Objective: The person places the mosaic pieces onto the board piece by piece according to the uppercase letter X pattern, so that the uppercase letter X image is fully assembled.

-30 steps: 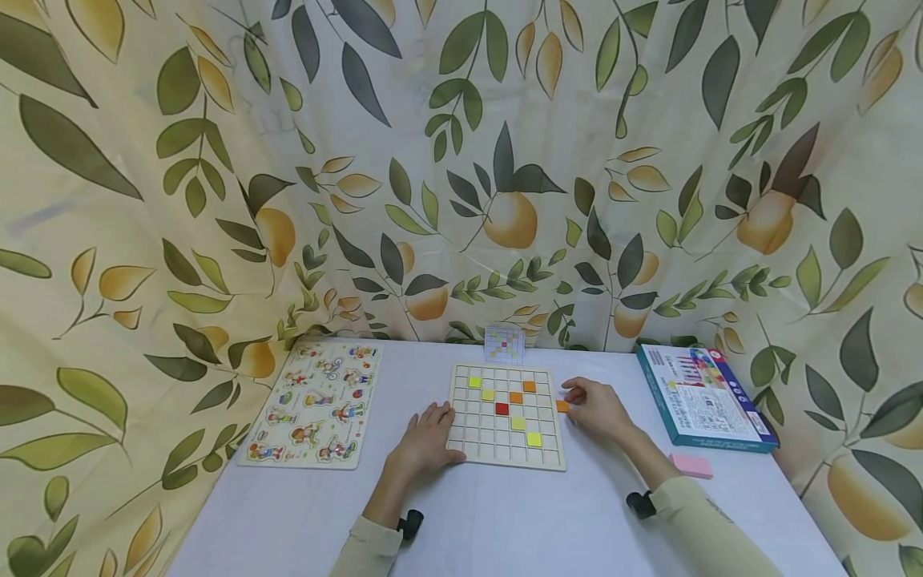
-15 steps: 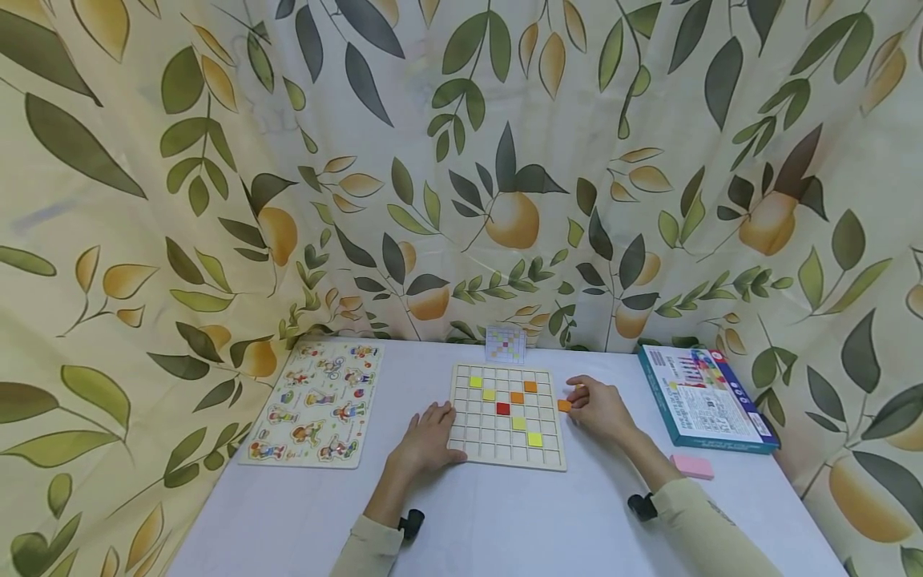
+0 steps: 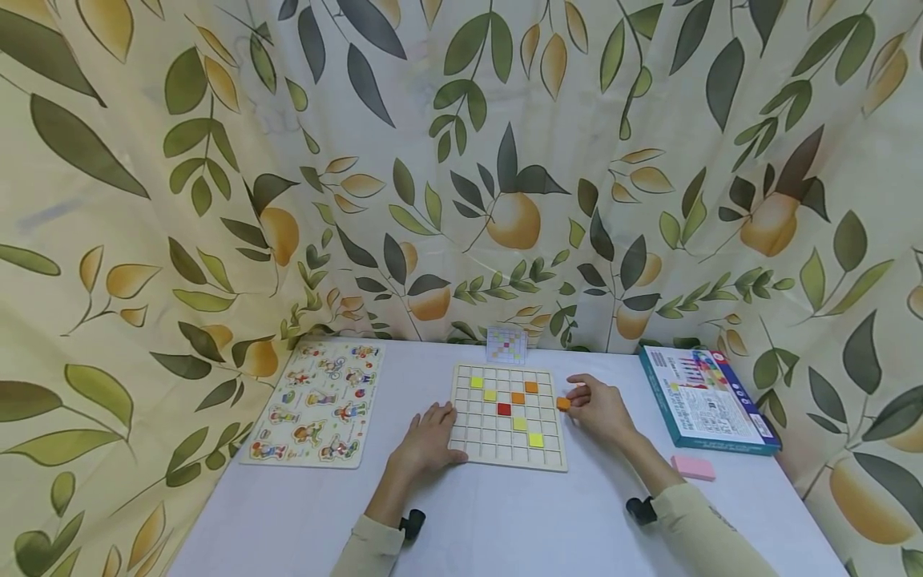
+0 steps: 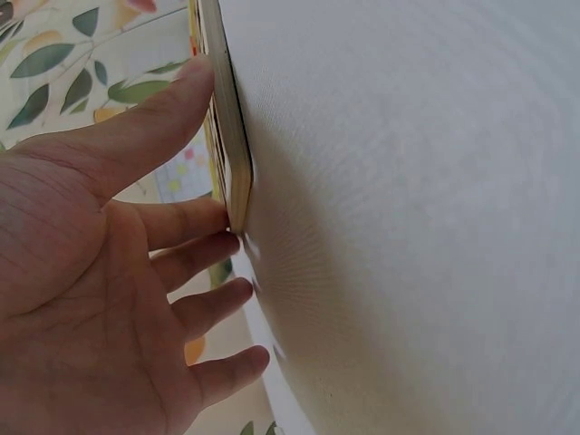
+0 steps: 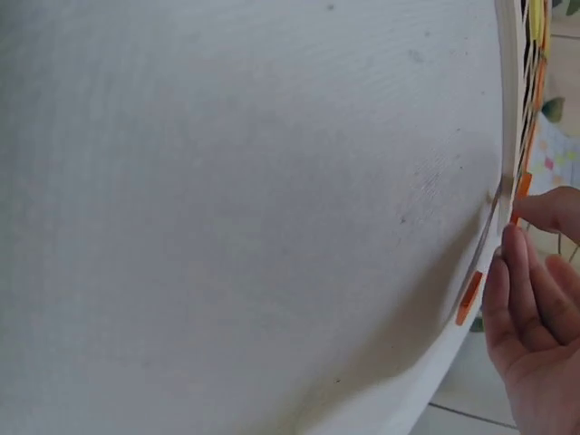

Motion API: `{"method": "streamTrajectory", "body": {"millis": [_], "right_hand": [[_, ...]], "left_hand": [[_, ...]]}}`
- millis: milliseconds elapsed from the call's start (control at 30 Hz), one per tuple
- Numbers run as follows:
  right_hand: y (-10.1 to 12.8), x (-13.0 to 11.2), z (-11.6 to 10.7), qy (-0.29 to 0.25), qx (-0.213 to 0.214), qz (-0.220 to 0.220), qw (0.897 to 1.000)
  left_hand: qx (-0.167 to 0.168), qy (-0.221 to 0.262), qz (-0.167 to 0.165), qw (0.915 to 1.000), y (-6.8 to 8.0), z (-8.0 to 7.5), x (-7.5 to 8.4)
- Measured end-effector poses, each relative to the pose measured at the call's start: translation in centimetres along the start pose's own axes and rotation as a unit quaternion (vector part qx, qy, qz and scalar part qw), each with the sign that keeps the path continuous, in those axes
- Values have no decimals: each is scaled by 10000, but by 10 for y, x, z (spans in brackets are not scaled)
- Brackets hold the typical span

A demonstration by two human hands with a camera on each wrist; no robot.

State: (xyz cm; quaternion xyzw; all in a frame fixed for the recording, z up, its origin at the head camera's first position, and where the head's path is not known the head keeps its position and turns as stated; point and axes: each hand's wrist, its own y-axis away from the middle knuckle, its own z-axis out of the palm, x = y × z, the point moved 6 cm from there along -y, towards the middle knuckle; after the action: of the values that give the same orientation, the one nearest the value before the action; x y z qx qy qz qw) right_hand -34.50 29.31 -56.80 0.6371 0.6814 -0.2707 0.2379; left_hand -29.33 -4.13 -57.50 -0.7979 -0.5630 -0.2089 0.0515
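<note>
Right hand [image 3: 600, 409] pinches a small, light, stiff orange square tile [image 3: 563, 404] by its edges; left hand [image 3: 427, 440], fingers relaxed, steadies the rigid wooden grid board [image 3: 506, 457].

Head view: the print on the blue box [image 3: 703, 397] and the pattern on the small card [image 3: 505, 344] standing against the curtain are too small to read. The right hand [image 3: 602, 410] covers part of the orange tile [image 3: 563, 404], so the hold on it cannot be judged. Both forearms are cut off by the lower edge.

Left wrist view: the grid board [image 4: 227, 127] shows edge-on only; its top face is hidden.

Right wrist view: the right hand is cut off at the picture's right edge.
</note>
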Motion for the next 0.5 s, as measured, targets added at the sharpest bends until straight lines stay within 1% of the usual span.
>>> {"method": "streamTrajectory", "body": {"millis": [167, 500], "right_hand": [[1, -8, 1, -12, -32, -71, 10000], [2, -32, 8, 27, -66, -130, 9999]], "left_hand": [[11, 16, 10, 10000, 0, 1, 0], [23, 49, 6, 10000, 0, 1, -1]]}}
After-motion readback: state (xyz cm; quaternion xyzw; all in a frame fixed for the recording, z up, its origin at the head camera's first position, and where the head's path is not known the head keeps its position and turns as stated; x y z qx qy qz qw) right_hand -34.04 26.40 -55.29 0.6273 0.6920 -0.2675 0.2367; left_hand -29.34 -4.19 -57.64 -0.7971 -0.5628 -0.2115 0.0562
